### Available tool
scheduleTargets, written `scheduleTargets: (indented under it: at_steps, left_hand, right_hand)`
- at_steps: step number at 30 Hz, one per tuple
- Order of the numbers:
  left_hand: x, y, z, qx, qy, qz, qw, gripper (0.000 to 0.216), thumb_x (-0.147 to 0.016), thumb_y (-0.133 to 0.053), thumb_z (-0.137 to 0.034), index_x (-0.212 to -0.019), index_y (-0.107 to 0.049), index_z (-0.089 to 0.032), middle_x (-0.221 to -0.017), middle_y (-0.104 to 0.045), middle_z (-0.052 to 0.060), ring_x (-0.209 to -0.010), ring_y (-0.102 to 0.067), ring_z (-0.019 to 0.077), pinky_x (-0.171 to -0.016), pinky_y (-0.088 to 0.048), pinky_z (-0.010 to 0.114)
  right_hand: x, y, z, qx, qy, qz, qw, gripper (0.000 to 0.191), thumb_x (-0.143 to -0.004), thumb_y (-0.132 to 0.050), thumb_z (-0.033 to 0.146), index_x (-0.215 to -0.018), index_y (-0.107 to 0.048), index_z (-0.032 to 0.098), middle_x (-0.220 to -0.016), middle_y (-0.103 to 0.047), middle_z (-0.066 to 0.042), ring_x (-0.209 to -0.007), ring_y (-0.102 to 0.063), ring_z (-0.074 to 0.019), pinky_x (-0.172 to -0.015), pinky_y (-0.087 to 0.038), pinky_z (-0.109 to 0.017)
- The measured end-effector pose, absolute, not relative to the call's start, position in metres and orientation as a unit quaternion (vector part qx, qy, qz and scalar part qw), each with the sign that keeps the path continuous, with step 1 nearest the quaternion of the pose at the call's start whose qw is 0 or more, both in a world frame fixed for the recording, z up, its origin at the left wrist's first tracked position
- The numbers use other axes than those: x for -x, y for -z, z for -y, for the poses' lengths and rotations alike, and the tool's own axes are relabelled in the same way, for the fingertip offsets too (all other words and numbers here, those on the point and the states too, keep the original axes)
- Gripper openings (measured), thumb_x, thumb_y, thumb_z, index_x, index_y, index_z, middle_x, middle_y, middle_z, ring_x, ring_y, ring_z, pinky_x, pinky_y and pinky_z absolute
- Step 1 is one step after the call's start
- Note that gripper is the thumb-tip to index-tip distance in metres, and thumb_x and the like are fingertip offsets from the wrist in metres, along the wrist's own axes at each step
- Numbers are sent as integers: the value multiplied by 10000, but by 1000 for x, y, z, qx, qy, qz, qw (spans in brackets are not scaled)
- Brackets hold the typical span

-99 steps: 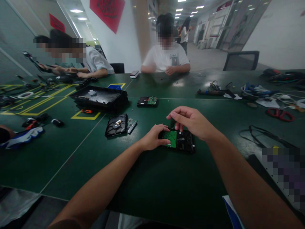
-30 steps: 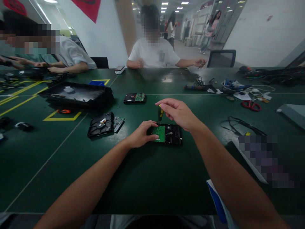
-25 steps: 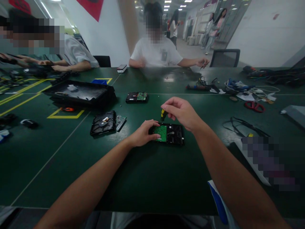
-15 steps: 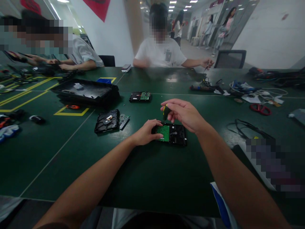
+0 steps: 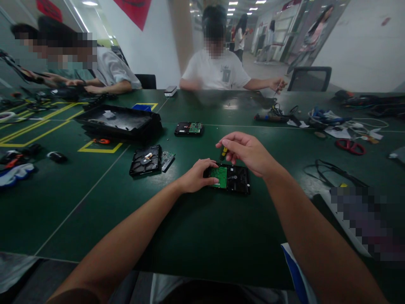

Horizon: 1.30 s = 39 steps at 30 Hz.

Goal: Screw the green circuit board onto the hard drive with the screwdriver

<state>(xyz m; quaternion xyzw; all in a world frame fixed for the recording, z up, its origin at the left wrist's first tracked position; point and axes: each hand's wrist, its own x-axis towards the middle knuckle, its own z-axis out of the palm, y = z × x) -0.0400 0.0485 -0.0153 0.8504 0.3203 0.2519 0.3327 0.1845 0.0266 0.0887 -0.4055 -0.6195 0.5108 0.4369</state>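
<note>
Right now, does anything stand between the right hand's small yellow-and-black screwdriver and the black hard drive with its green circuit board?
Nothing visible does. The right hand holds the yellow-and-black screwdriver just over the far edge of the black hard drive; the left hand only grips its left side.

Glossy green table point(image 5: 202, 236) surface

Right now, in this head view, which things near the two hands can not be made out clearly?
Head view only.
Screwdriver: the right hand covers all but a bit of yellow-and-black handle; tip hidden.
Hard drive: the left hand covers its left edge; screws too small.
Object at the right: hidden by a pixelated patch.
</note>
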Motion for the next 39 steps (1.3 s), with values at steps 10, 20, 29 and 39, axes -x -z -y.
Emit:
scheduleTargets:
  at_steps: [10, 20, 29, 39]
  left_hand:
    - [40, 19, -50, -854, -255, -313, 327, 471, -899, -761, -423, -1312, -626, -242, -1448, -596, 111, -1408, -490, 309, -1204, -369, 535]
    - [40, 17, -49, -851, -257, -313, 333, 482, -890, -775, -410, -1315, -627, -237, -1428, -610, 119, -1400, -498, 314, -1209, -364, 537]
    - [40, 17, -49, -851, -259, -316, 332, 480, -890, -766, -418, -1307, -626, -226, -1441, -593, 132, -1406, -492, 319, -1210, -361, 545]
    - [41, 20, -50, -851, -258, -315, 331, 492, -881, -776, -415, -1318, -622, -250, -1441, -602, 116, -1448, -454, 328, -1220, -343, 567]
  right_hand:
    - [-188, -87, -31, 412, -523, 593, 453, 215, -935, -703, 370, -1097, -738, 233, -867, -686, -14, -598, -561, -95, -487, -411, -233]
    - [-180, -87, -26, 405, -535, 575, 469, 195, -906, -749, 380, -964, -681, 206, -1029, -734, -55, -620, -612, -97, -517, -493, -244]
    - [-186, -91, -27, 412, -510, 615, 438, 232, -951, -696, 385, -1133, -698, 240, -828, -651, 7, -619, -580, -103, -510, -444, -233]
    - [-187, -89, -27, 415, -486, 628, 443, 213, -915, -743, 403, -990, -679, 214, -898, -722, -26, -572, -545, -92, -460, -389, -240]
